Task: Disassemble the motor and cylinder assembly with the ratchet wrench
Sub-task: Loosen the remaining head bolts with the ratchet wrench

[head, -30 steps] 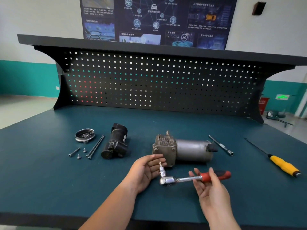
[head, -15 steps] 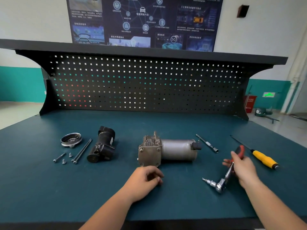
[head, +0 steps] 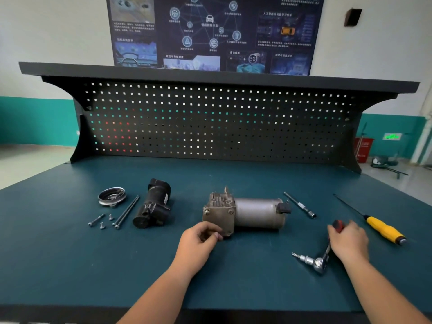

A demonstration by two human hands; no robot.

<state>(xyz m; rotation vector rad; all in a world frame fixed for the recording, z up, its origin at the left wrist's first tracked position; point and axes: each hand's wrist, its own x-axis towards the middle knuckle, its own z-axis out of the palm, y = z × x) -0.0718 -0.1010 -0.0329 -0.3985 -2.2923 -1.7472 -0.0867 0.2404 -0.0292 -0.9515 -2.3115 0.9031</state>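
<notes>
One head-worn camera (wide-angle), forward and down, close above the workbench (head: 70, 265).

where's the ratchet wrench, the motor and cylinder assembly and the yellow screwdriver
ratchet wrench (head: 319, 263), head view, on its chrome head
motor and cylinder assembly (head: 257, 212), head view, on the grey cylinder body
yellow screwdriver (head: 383, 229), head view, on the yellow handle

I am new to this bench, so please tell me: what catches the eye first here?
The grey motor and cylinder assembly lies at the centre, the left hand at its near corner. To the right, the right hand grips the ratchet wrench, beside a yellow screwdriver.
</notes>
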